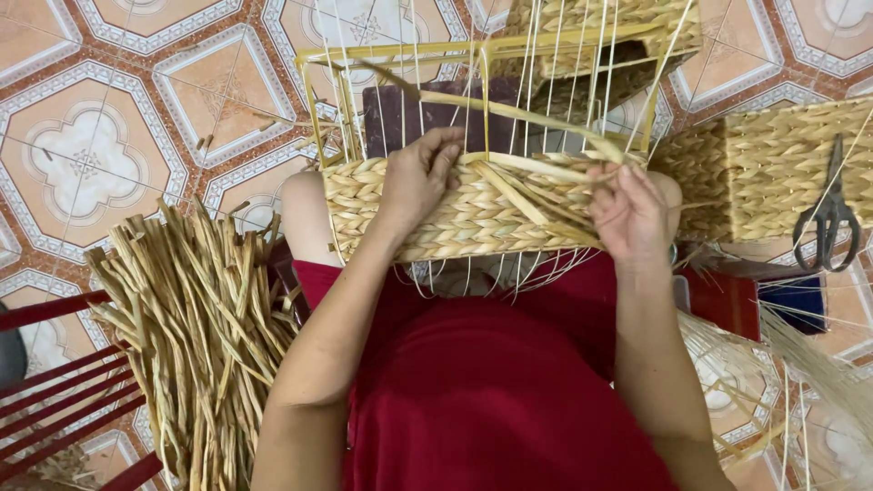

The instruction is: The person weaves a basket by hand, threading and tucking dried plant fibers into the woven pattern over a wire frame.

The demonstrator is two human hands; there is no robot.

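Red lap [491,400] underlies both hands [420,177] gripping the half-woven basket [455,214] rim.

Left hand [420,177] grips the half-woven basket [455,214] on the lap; right hand [627,211] pinches a straw strand [518,114]

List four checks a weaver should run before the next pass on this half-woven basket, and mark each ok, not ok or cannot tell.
1. Left hand steadies the basket rim: ok.
2. Right hand grips the working strand: ok.
3. Spare strands lie within reach on the left: ok.
4. Scissors lie close, on the finished basket: ok.
5. Weave tight on the far side: cannot tell.
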